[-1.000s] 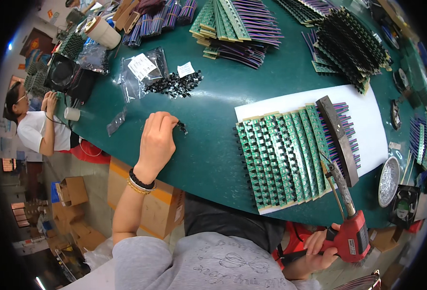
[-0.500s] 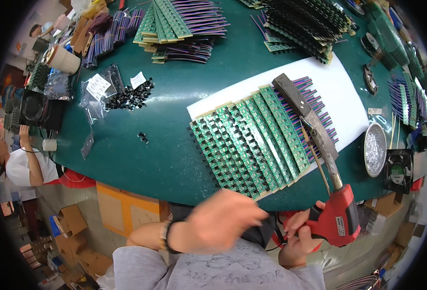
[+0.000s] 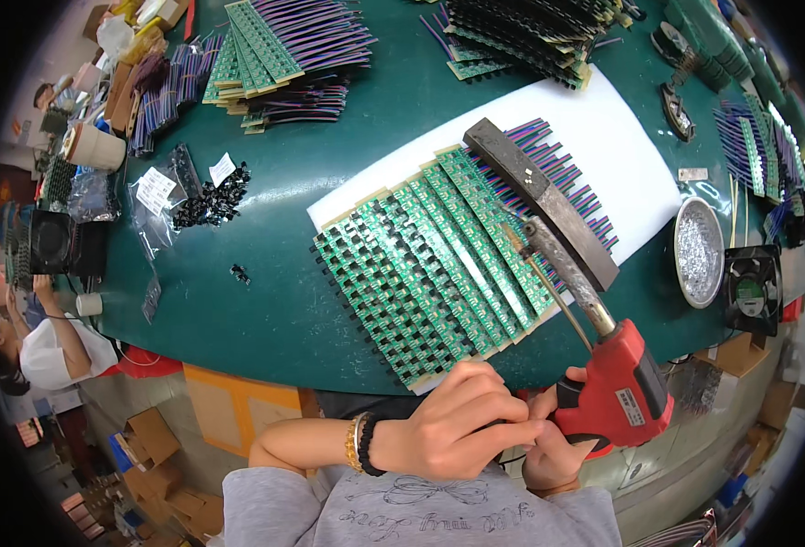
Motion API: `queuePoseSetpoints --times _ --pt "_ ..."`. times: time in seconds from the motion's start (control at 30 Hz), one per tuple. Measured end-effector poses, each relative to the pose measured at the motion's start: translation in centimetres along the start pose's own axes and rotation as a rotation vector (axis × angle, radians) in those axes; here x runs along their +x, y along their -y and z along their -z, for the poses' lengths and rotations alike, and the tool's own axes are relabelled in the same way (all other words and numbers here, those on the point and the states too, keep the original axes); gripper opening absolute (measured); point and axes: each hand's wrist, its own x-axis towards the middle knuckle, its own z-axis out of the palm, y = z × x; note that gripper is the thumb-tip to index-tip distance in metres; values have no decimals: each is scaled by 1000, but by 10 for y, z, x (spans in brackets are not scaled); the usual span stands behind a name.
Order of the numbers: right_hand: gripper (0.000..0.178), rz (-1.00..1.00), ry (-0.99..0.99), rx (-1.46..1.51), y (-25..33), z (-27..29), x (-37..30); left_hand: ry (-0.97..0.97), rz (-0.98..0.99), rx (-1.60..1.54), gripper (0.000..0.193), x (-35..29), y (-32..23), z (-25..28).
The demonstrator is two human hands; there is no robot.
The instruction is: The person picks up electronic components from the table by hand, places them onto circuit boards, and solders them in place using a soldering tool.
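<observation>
The person's right hand has its grip wrapped round the handle of a red soldering gun, just off the bench's near edge. The gun's metal barrel and thin brass-coloured tube point away over the bench, their ends close to a dark metal bar; whether they touch anything there I cannot tell. The left hand is at the near edge too, fingers bent and tips drawn together against the right hand's fingers – what, if anything, that grip has hold of is hidden.

In front of both hands, from the middle of the near edge inward, green circuit boards lie side by side on a white sheet. Rows of black connectors stand on the boards farther left. Purple and blue wires stick out on the right, with the bar lying across them.

Toward the bench's left edge sit a loose black heap of connectors, a clear bag beside it and a small black cluster nearer the person. A bowl of silvery bits and a square fan stand by the right edge – well apart from the heap.
</observation>
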Motion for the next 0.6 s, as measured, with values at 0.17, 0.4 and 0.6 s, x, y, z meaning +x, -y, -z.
queuePoseSetpoints --times 0.17,0.4,0.6 --pt "71 31 -39 -69 -1 4 -4 58 -39 104 31 4 -1 10" --pt "62 82 -29 -146 -7 9 2 260 -131 267 25 11 -6 25" --pt "55 188 8 -345 -18 21 -3 248 -21 241 27 20 9 37"
